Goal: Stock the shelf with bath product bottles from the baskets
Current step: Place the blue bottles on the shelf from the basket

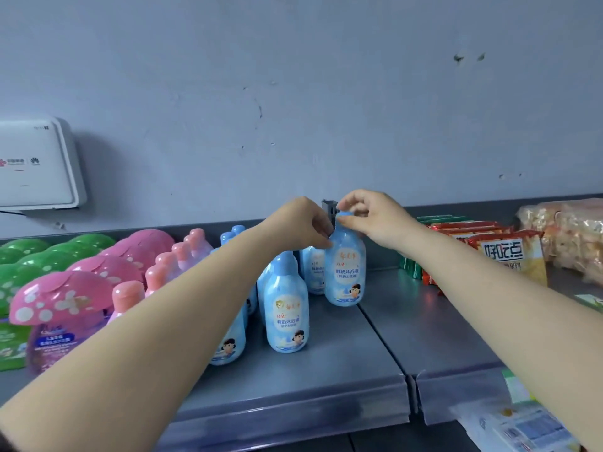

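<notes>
Head view: both hands pinch the top of an upright blue bottle (345, 269) on the grey shelf (326, 373); left hand (301, 223) at its neck, right hand (370, 216) on its cap.

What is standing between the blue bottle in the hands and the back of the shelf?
Another blue bottle stands just behind and left of the held blue bottle, which the left hand and right hand grip at the top. Directly behind, toward the shelf back, nothing visible blocks it.
</notes>
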